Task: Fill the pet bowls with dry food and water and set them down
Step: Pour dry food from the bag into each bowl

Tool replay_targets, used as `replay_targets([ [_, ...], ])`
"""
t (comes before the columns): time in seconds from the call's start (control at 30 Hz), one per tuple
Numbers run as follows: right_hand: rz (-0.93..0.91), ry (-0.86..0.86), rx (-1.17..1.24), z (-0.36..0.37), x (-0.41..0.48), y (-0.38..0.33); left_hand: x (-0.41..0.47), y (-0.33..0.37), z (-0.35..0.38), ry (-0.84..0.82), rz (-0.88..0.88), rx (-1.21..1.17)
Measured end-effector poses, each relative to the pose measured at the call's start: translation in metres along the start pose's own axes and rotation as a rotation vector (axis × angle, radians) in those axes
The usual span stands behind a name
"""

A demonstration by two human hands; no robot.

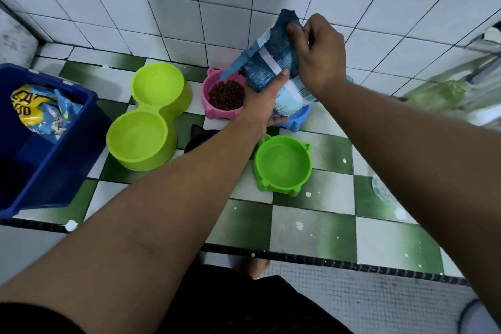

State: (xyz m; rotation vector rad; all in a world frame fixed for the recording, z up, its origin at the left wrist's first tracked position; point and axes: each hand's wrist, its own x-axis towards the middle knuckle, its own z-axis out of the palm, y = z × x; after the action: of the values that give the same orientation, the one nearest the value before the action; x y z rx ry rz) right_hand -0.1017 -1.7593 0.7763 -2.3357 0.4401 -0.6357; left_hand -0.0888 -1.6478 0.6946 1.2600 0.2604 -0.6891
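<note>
Bag [273, 62] between left hand [264, 106] and right hand [317, 54] (above pink bowl [214, 112])

Both bare forearms are stretched forward and are seen converging ahead of the body. The left hand [264, 106] is turned palm-up, its thumb pointed upward and its fingers curled beneath, so that a grip is kept from below. The right hand [317, 54] is held higher, just above and beyond the left, its back turned toward the camera, the wrist bent downward and the fingers [294, 28] pinched together at their tips.
</note>
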Motion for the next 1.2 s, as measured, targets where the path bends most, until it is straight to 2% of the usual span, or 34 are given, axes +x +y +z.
replay_targets([
  [0.27,-0.008,0.112,0.028,-0.029,-0.007,0.012,0.001,0.002,0.021,-0.072,0.041,0.036],
  [0.7,0.004,0.030,-0.212,-0.073,-0.009,0.064,-0.018,-0.050,0.093,-0.321,-0.216,-0.070],
  [0.93,-0.037,-0.044,-0.290,-0.067,0.000,0.066,-0.012,-0.061,0.106,-0.294,-0.276,-0.198],
  [1.2,-0.093,-0.084,-0.302,-0.056,0.008,0.069,-0.009,-0.060,0.108,-0.268,-0.283,-0.239],
])
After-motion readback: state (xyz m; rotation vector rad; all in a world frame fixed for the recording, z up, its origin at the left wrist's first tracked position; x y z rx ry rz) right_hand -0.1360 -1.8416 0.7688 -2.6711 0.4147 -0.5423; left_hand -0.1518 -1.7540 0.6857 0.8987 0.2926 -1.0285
